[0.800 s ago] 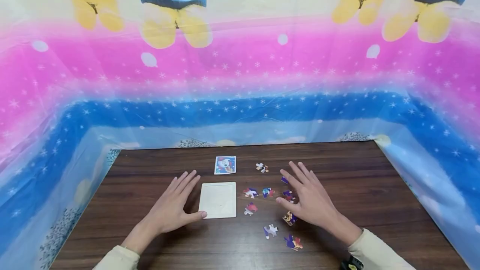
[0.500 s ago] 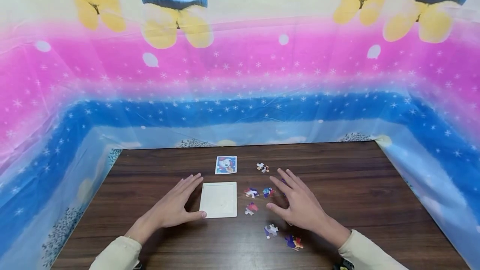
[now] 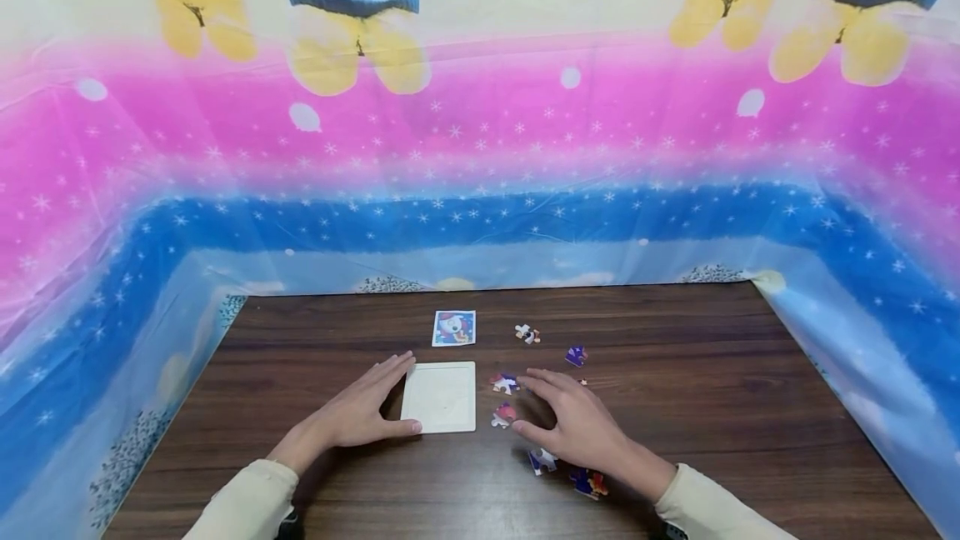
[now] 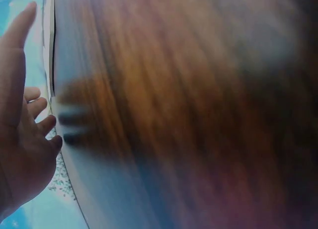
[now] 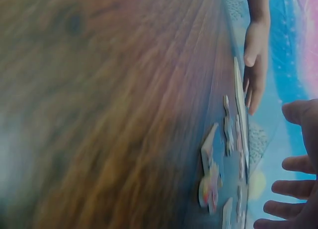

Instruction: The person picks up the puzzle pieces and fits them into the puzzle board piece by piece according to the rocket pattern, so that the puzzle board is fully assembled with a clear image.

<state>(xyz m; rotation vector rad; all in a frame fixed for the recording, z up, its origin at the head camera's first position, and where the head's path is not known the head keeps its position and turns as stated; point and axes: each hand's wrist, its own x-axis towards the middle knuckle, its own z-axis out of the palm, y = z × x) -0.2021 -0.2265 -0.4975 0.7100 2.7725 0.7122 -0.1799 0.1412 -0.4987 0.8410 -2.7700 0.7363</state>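
Observation:
A pale, square puzzle tray (image 3: 438, 397) lies flat on the table. My left hand (image 3: 352, 411) is at its left side, fingers extended, with the thumb tip overlapping the lower left corner in the head view. My right hand (image 3: 581, 423) hovers palm down over loose jigsaw pieces, fingers spread and holding nothing. Just left of its fingertips lie a purple-and-white piece (image 3: 504, 383) and a red-and-white piece (image 3: 503, 415). Partly under its wrist side show a white piece (image 3: 542, 462) and a purple-and-orange piece (image 3: 588, 482). Other pieces are hidden beneath this hand.
Behind the tray lies a small picture card (image 3: 454, 328) with a cartoon figure. To its right are a white-and-orange piece (image 3: 527, 333) and a purple piece (image 3: 576, 355). A printed cloth (image 3: 480, 223) hangs around the back and sides of the dark wooden table (image 3: 300, 332).
My right hand has moved left and toward me, uncovering the purple piece at the back and covering a blue piece. The left hand has shifted slightly right along with the view.

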